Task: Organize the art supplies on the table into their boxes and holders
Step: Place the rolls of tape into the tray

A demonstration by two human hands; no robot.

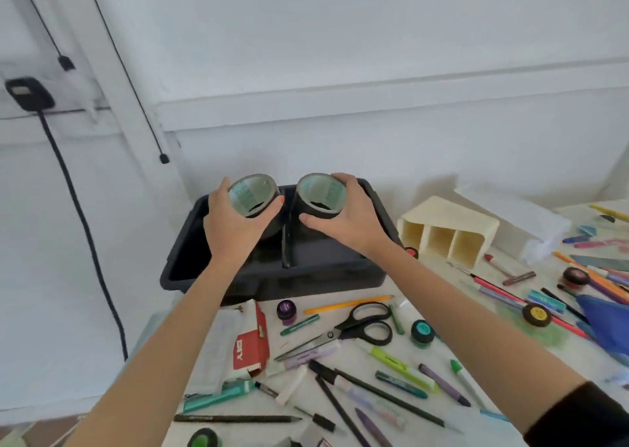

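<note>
Tape is gripped in both hands above a black bin (272,285) that is set at the far left of the table (439,286). A dark roll (253,196) is clamped in the left hand (235,223), with the fingers wrapped round its left side and the thumb, tipped with an orange nail, pressed against its right side. A second roll (320,196) is clamped in the right hand (345,218), with the fingers curled over its far right edge and the thumb laid against its near left side. A pale green printed core is shown inside each roll, and the open ends are tilted toward the camera. The two rolls are held side by side, just apart, one over each half of the bin, which is split by a divider (287,242). Whether either roll is touching the bin floor cannot be told.

Just right of the bin, a cream holder (449,232) with three compartments is laid on its side, its openings turned toward the viewer. Black-handled scissors (347,331) are left on the table in front of the bin, beside a yellow pencil (347,303), a purple jar (286,309) and a teal jar (422,331). A red and white carton (250,341) is laid near the left forearm. Pens, markers and pencils are scattered across the rest of the surface.
</note>
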